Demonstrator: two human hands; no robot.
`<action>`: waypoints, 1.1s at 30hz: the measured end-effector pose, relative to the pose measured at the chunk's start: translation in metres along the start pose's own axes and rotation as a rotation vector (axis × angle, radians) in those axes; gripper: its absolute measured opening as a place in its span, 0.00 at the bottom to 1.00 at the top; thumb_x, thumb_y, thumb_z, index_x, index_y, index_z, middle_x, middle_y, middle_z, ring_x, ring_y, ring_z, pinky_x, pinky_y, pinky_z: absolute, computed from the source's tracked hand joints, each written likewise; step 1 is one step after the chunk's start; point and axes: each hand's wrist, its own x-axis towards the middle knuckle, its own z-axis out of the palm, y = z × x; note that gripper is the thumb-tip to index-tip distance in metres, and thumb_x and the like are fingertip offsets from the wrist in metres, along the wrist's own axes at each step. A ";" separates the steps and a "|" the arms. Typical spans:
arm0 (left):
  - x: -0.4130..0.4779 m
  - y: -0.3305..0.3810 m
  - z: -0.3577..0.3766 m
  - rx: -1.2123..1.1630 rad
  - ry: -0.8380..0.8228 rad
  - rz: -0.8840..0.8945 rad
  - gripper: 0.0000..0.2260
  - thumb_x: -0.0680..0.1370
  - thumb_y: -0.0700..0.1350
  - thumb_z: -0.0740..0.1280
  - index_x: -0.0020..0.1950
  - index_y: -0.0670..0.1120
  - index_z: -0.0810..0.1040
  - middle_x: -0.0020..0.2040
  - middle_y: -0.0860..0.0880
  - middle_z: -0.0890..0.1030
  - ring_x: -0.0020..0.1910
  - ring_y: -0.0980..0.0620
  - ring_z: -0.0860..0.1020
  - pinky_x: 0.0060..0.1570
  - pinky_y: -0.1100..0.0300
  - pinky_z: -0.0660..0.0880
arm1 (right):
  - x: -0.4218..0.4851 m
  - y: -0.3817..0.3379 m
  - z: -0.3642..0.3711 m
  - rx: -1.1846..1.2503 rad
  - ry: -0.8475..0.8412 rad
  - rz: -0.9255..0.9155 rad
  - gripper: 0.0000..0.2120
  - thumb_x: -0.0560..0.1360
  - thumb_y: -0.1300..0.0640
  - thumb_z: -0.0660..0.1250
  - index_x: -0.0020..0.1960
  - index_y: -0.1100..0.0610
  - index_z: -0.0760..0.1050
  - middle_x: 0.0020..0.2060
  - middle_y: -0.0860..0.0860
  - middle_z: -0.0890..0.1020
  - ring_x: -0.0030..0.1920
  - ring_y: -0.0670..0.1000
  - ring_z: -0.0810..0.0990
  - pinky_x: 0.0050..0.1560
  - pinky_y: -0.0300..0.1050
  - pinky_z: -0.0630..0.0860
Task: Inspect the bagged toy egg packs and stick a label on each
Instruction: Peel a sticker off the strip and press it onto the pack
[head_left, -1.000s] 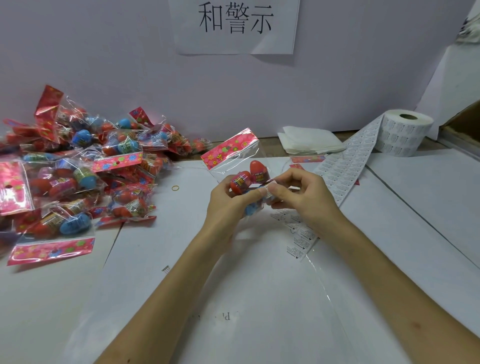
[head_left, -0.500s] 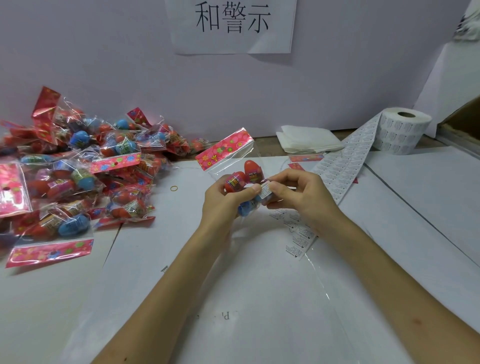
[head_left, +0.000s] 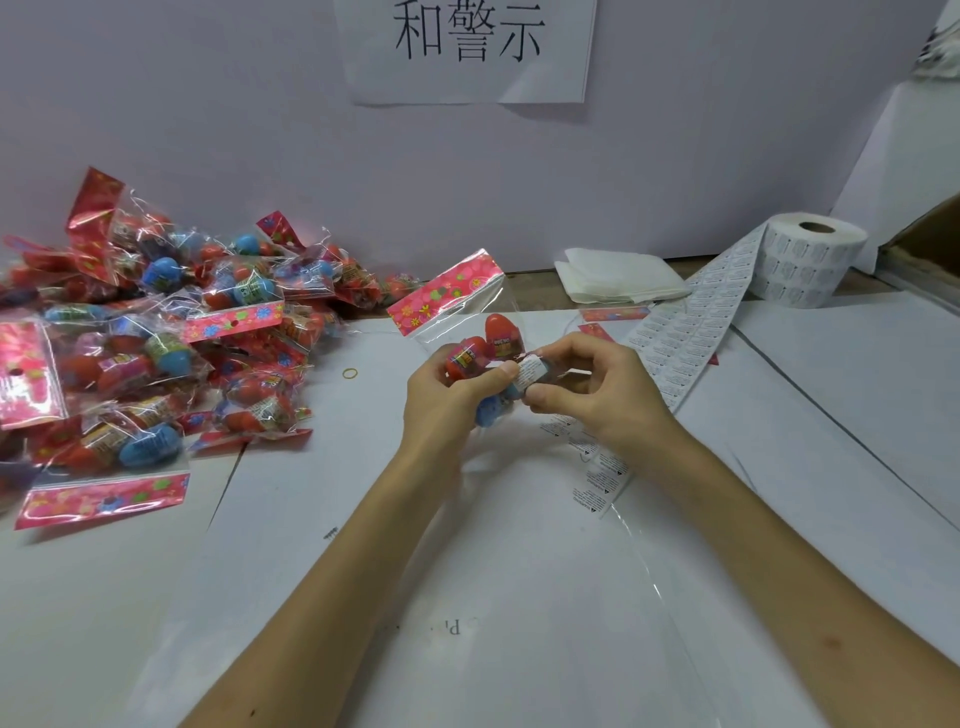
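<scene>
A white paper-covered surface (head_left: 779, 467) carried a heap of bagged toy egg packs (head_left: 156, 353) along its left side, against the pale wall (head_left: 208, 104). At the far right stood a roll of white printed labels (head_left: 810, 265), its strip of labels (head_left: 685, 332) trailing toward the middle past a folded white cloth (head_left: 618, 275). Over the centre, a person held one clear pack of red and blue plastic eggs (head_left: 501, 332), its pink flowered header (head_left: 445, 292) tilted up to the left. The left hand (head_left: 447, 400) gripped the eggs through the film, fingers curled round them. The right hand (head_left: 602, 395) pinched a small white label (head_left: 531, 370) at the pack, thumb below and fingers above. A yellow rubber band (head_left: 350, 372) lay just left of the hands.
</scene>
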 end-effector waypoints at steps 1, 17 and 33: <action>0.000 0.000 0.000 -0.003 0.002 -0.001 0.12 0.76 0.38 0.75 0.59 0.43 0.80 0.55 0.42 0.85 0.56 0.39 0.84 0.61 0.41 0.80 | 0.000 -0.001 0.001 0.010 -0.002 -0.003 0.13 0.72 0.69 0.76 0.49 0.54 0.80 0.37 0.45 0.84 0.42 0.57 0.88 0.49 0.52 0.84; -0.001 -0.002 0.002 0.044 -0.069 0.056 0.15 0.73 0.37 0.77 0.57 0.45 0.79 0.50 0.43 0.85 0.44 0.49 0.84 0.43 0.60 0.81 | -0.001 -0.011 -0.004 0.132 0.032 0.095 0.04 0.77 0.66 0.71 0.43 0.63 0.79 0.38 0.58 0.85 0.39 0.57 0.87 0.42 0.46 0.84; -0.006 -0.007 0.002 0.303 -0.222 0.147 0.16 0.68 0.37 0.81 0.52 0.46 0.82 0.45 0.45 0.86 0.41 0.53 0.83 0.40 0.63 0.80 | 0.002 -0.010 -0.012 -0.068 0.057 0.038 0.01 0.77 0.57 0.74 0.49 0.53 0.84 0.40 0.45 0.85 0.42 0.45 0.83 0.45 0.44 0.81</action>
